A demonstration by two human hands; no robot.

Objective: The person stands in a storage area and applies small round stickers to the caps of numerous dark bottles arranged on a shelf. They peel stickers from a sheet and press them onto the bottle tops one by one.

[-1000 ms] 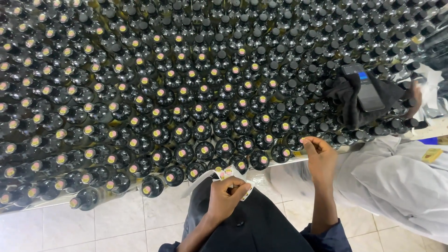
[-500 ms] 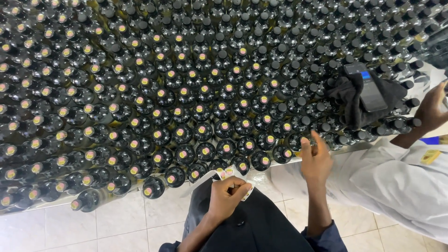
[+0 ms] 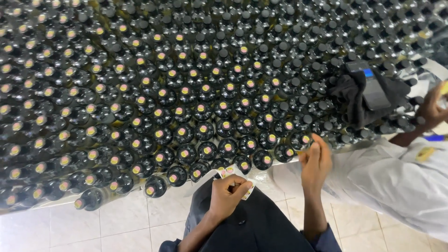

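Observation:
A dense field of dark glass bottles [image 3: 200,93] stands before me, seen from above; many caps carry round pink-and-yellow stickers, those at the back right are plain black. My left hand [image 3: 227,192] is curled around a strip of small stickers [image 3: 225,171] near my lap. My right hand [image 3: 316,161] reaches to a front-row bottle cap [image 3: 304,139], fingertips pinched right beside it; whether a sticker sits between them is hidden.
A black cloth with a dark handheld device [image 3: 373,91] lies on the bottles at right. Another person in a white coat [image 3: 396,182] sits at my right, one hand [image 3: 431,109] raised by the bottles. White floor tiles [image 3: 116,224] lie below.
My right hand has moved up from the sticker strip toward the front-row bottle cap. The other person's hand has shifted to the right. My left hand stays put.

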